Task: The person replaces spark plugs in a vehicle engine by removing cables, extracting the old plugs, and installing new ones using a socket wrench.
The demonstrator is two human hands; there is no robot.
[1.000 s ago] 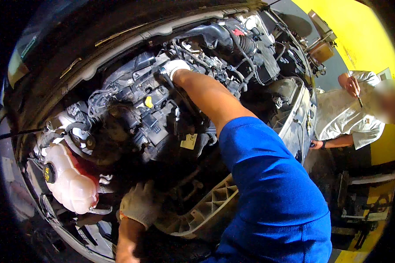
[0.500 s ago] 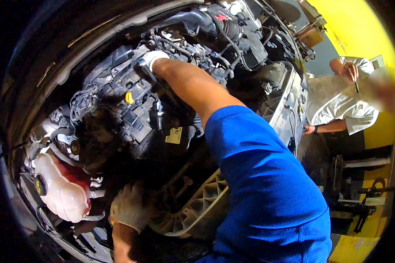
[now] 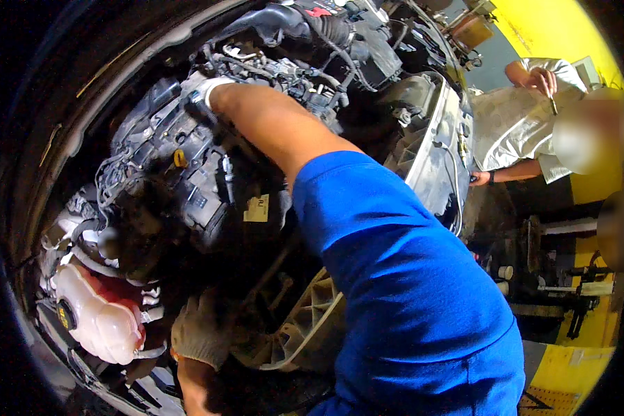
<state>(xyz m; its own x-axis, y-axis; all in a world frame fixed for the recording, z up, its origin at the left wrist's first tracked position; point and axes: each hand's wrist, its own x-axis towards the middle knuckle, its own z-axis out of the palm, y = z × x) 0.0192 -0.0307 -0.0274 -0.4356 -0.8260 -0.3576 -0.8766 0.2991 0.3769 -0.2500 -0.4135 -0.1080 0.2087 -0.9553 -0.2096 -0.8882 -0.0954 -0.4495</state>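
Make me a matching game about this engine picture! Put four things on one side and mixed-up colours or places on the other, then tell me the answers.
Things:
1. Tank
2. Round cap
3. Left hand
4. Right sleeve

Clues:
A. Bright blue
B. Gloved, low in the picture
C. Pale and bulging, with a reddish part
D. Black, on the pale, bulging thing

Right pairs: 1-C, 2-D, 3-B, 4-A
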